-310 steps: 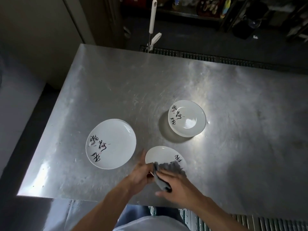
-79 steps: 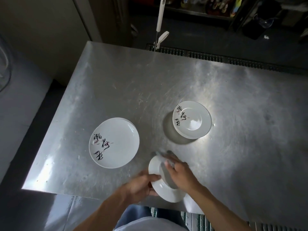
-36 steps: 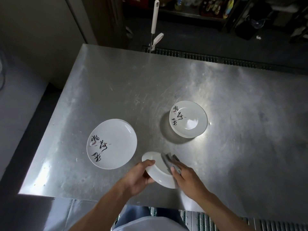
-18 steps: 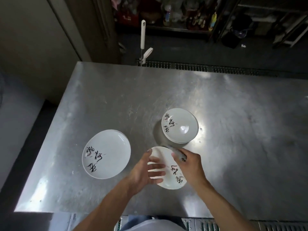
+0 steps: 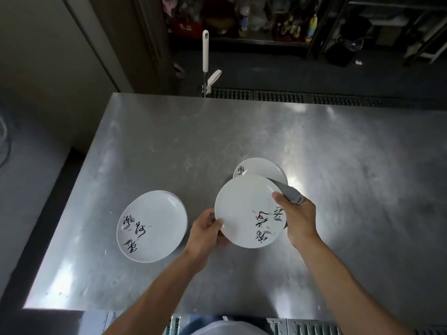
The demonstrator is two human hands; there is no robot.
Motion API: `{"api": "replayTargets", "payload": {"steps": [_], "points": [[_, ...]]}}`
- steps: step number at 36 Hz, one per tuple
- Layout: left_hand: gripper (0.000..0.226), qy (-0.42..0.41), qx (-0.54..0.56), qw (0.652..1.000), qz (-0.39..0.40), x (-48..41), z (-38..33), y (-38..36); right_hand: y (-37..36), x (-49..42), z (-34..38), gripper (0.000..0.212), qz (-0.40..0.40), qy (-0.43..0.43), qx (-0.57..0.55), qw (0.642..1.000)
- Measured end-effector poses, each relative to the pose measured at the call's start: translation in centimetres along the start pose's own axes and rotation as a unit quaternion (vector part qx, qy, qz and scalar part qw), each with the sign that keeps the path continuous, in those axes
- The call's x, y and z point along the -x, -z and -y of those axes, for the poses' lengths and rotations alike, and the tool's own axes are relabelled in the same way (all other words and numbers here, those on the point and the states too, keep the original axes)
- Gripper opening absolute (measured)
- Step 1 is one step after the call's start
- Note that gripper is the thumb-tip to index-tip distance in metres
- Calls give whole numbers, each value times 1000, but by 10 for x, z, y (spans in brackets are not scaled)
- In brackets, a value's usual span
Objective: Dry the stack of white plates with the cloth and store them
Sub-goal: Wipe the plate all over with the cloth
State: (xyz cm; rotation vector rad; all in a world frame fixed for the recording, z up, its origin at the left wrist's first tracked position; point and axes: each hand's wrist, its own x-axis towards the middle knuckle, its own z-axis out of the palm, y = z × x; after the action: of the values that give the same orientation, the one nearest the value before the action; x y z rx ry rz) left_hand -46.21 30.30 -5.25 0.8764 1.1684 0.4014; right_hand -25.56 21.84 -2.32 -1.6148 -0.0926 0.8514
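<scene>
A white plate (image 5: 244, 209) with black brush lettering is held face up above the steel table (image 5: 169, 146). My left hand (image 5: 208, 229) grips its left rim. My right hand (image 5: 296, 218) holds its right rim, thumb on top, together with the grey cloth (image 5: 289, 194), which sticks out past my fingers. Just behind, partly hidden by the held plate, stands a stack of white plates (image 5: 260, 169). Another stack of white plates (image 5: 152, 226) lies to the left, lettering up.
A white-handled mop or squeegee (image 5: 205, 59) leans behind the table's far edge, beside a floor drain grate (image 5: 290, 96). Dark shelving with bottles (image 5: 266, 18) stands further back. The table's left edge drops to a dark floor.
The plate has been turned face up and lifted higher, toward the right-hand stack. My left hand went from flat on the plate to gripping its rim. The camera tilted up.
</scene>
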Motion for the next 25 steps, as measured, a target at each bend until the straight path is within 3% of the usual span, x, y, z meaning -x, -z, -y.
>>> {"api": "replayTargets", "payload": {"steps": [11, 25], "points": [[22, 35, 55, 996, -66, -54, -20, -57, 22, -14, -23, 10, -56, -56, 73, 994], [34, 66, 65, 992, -83, -96, -19, -81, 43, -26, -33, 6, -39, -71, 25, 996]]}}
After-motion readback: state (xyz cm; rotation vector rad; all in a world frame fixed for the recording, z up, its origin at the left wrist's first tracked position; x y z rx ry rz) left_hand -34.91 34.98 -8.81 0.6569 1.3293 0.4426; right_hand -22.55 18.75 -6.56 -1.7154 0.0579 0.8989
